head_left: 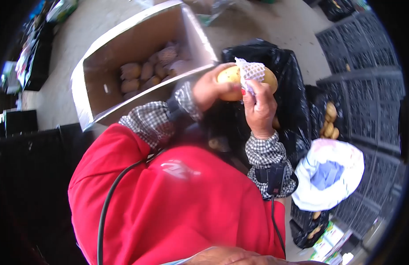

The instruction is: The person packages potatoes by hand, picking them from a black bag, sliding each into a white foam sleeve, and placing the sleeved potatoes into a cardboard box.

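Observation:
A large yellow potato (229,77) is held up in front of me, between a cardboard box and a black plastic bag. My left hand (212,87) grips its left end, thumb on the near side. Around the middle of the potato sits a white foam net sleeve (252,70), leaving both ends bare. My right hand (261,106) pinches the near edge of this sleeve, thumb and fingers pressed together. Inside the cardboard box (103,66) on the left lie several potatoes (147,70), at least some in net sleeves.
An open black plastic bag (297,101) stands just right of my hands. Beyond it is another dark bag with several potatoes (329,121). A white sack (352,163) with bluish contents stands at lower right. Dark plastic crates (368,88) line the right side.

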A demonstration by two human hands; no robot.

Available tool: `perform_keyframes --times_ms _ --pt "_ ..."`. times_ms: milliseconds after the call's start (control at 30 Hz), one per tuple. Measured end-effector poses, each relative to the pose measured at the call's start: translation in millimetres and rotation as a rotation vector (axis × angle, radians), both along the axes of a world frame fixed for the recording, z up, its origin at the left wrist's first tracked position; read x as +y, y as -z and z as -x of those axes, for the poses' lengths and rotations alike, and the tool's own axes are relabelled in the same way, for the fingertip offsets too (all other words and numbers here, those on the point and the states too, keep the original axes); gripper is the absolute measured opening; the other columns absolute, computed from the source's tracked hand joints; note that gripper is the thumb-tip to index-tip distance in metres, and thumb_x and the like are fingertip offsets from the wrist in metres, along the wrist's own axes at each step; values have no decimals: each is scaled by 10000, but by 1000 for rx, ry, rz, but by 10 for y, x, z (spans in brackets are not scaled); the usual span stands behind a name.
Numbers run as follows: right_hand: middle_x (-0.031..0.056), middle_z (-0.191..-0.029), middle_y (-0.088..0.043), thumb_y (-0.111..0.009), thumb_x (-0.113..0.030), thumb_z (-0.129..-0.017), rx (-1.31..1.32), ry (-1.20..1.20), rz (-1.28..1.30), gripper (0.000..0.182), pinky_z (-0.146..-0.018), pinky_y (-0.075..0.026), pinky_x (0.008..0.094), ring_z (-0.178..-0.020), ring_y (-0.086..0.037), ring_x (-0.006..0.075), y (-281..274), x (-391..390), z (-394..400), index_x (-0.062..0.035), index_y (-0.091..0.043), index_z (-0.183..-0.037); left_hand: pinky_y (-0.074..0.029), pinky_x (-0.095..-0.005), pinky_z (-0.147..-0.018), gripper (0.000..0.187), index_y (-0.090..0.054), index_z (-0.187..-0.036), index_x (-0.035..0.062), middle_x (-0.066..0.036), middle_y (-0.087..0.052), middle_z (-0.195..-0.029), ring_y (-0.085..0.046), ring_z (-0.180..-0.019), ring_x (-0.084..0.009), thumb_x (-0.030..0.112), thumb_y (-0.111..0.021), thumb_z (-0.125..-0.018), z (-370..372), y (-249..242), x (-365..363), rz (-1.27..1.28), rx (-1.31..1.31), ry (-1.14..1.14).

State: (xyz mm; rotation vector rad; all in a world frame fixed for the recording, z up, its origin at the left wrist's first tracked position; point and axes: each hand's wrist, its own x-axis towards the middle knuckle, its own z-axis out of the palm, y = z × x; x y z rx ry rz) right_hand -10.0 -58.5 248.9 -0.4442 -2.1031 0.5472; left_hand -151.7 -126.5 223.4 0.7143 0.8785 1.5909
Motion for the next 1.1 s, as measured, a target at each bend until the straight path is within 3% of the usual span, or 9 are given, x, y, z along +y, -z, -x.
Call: perform_keyframes --times_ms 133,200,267,400,533,800,933,1067,1100 --pt "84 -927 -533 -559 -95 -800 -39 -9 372 228 -674 -441 257 -789 -531 149 68 163 -145 -40 -532 -1019 -421 -360 -871 486 -391 -1167 14 -116 -501 -1102 -510 -1007 -228 196 -531 -738 1007 -252 -285 92 9 96" --pt "50 -917 -533 -519 -127 -844 39 43 698 202 -687 -433 231 -782 -526 120 317 278 -403 -31 -528 -1021 -444 -411 -833 493 -374 -1192 36 -106 -497 -1111 -510 -1008 -239 195 -510 -746 1479 -107 -450 141 -118 -73" --pt "34 -890 -539 -499 -153 -860 3 123 807 199 -661 -425 218 -756 -528 103 413 278 -557 -33 -530 -1015 -461 -431 -806 441 -387 -1187 62 -100 -482 -1119 -494 -1014 -252 189 -523 -787 1928 16 -653 423 88 -348" --pt "24 -831 -554 -474 -210 -875 -69 246 877 226 -618 -408 201 -708 -522 80 599 283 -764 -35 -530 -1007 -393 -497 -867 421 -417 -1166 132 -67 -455 -1168 -434 -1091 -235 240 -537 -777 2769 972 -997 654 -267 -398" --pt "34 -829 -559 -467 -224 -879 -79 322 919 228 -599 -412 208 -695 -525 86 644 375 -902 -36 -535 -988 -432 -430 -825 351 -474 -1090 94 -91 -517 -1089 -489 -1017 -241 243 -537 -779 2817 1977 -1006 1124 135 -437" --pt "23 -824 -562 -468 -236 -874 -116 510 749 246 -616 -408 198 -698 -523 76 476 503 -1343 -30 -549 -983 -465 -370 -741 331 -486 -1089 40 -97 -556 -997 -548 -891 -196 215 -501 -808 3442 2064 -649 899 511 -334" --pt "8 -814 -558 -476 -206 -868 -80 664 680 221 -618 -402 197 -694 -515 70 607 494 -1879 -34 -554 -983 -444 -284 -701 321 -475 -1163 118 -36 -563 -949 -553 -834 -144 217 -459 -858 1978 951 385 464 862 68" --pt "7 -812 -558 -482 -184 -866 -17 840 607 205 -630 -386 187 -688 -505 67 841 366 -2547 -32 -556 -982 -430 -242 -741 355 -466 -1148 31 -74 -547 -947 -531 -842 -139 179 -514 -829 475 1067 1237 -86 1152 878" --pt "7 -812 -559 -484 -180 -864 35 868 626 201 -623 -387 186 -686 -504 66 948 320 -2779 -34 -557 -981 -428 -290 -797 398 -466 -1140 19 -135 -553 -989 -550 -908 -222 220 -539 -804 103 1292 1422 64 1389 993"
